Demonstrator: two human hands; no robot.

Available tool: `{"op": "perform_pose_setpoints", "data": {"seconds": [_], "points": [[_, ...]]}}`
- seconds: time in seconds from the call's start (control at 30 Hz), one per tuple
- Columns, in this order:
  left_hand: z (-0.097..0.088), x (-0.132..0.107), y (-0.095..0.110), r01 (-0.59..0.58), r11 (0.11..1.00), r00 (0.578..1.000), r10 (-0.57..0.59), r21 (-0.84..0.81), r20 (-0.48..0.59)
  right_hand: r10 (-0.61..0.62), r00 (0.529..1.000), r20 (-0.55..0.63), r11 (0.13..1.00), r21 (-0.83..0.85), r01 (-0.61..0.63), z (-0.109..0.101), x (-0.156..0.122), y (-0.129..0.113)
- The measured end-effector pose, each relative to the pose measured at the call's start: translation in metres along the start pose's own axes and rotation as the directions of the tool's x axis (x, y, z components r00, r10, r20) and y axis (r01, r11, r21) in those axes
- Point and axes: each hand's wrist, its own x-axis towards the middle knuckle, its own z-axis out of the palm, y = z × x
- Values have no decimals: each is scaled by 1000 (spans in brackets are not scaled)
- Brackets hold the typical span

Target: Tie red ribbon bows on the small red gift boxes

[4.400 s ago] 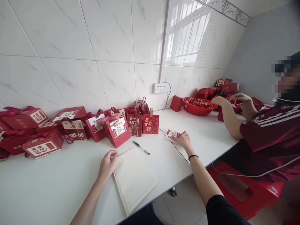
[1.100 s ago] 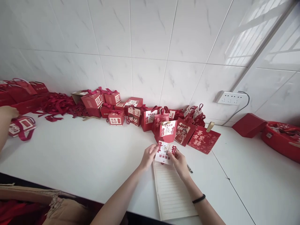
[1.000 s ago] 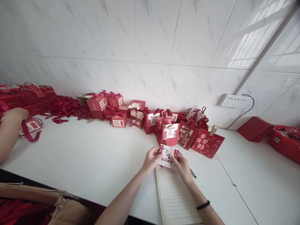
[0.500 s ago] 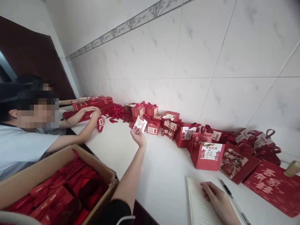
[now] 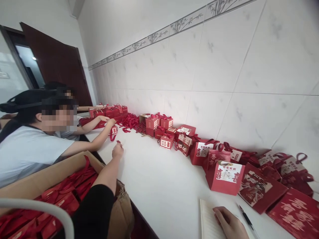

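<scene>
My left hand [image 5: 117,151] reaches out over the white table [image 5: 169,179], closed in a pinch. A small red bit of a card [image 5: 119,142] shows above its fingertips; the rest is hidden. My right hand [image 5: 230,224] lies loosely curled on an open lined notebook [image 5: 208,217], holding nothing I can see. Just right of it is a black pen [image 5: 245,215]. Beyond the notebook stands a red gift box [image 5: 226,177] with a white printed front. Smaller red boxes [image 5: 166,142] with ribbons are stacked near the wall.
A cardboard carton [image 5: 124,212] filled with red ribboned boxes stands at left, beside my left arm. A pale curved bar [image 5: 47,207] crosses it. A co-worker [image 5: 37,146] handles a small red box [image 5: 114,131]. Red bags [image 5: 296,209] line the right side along the tiled wall.
My left hand has moved left, away from the stacked boxes, and the red-and-white card in it has turned mostly out of sight. The view has swung left. My right hand stays on the notebook.
</scene>
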Motion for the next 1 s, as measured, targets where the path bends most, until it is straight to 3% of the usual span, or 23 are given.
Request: {"op": "perform_pose_setpoints", "data": {"seconds": [0.07,0.17,0.23,0.33,0.4,0.43,0.5,0.6,0.7,0.77,0.9,1.0], "points": [[4,2,12,-42,998,997,45,-42,58,-46,999,-20,999,3,46,1,-1,-4],[35,-13,45,-149,976,948,187,-160,258,-90,995,-51,995,34,92,4,-3,-7],[62,-40,65,-190,948,848,291,-257,444,-94,993,-69,994,55,98,6,-5,-9],[100,-91,83,-151,920,655,366,-360,661,-83,992,-95,992,82,91,5,-6,-12],[120,-120,91,-99,918,576,367,-383,730,-80,991,-110,991,94,91,4,-7,-14],[130,-129,96,-77,920,561,359,-385,746,-80,990,-115,991,97,92,4,-7,-14],[146,-141,107,-47,925,572,334,-377,749,-80,989,-123,991,100,92,3,-6,-15],[164,-149,120,-52,941,658,284,-334,697,-82,988,-130,991,99,95,3,-5,-15],[170,-164,118,-98,944,732,282,-314,620,-100,987,-125,990,87,111,5,-4,-14],[171,-181,109,-146,926,726,340,-349,598,-117,987,-112,989,72,126,6,-4,-13],[175,-206,94,-201,891,673,427,-407,604,-140,986,-89,989,33,143,7,-4,-13],[180,-200,96,-198,901,705,404,-385,583,-151,986,-74,988,6,152,7,-5,-12]]}}
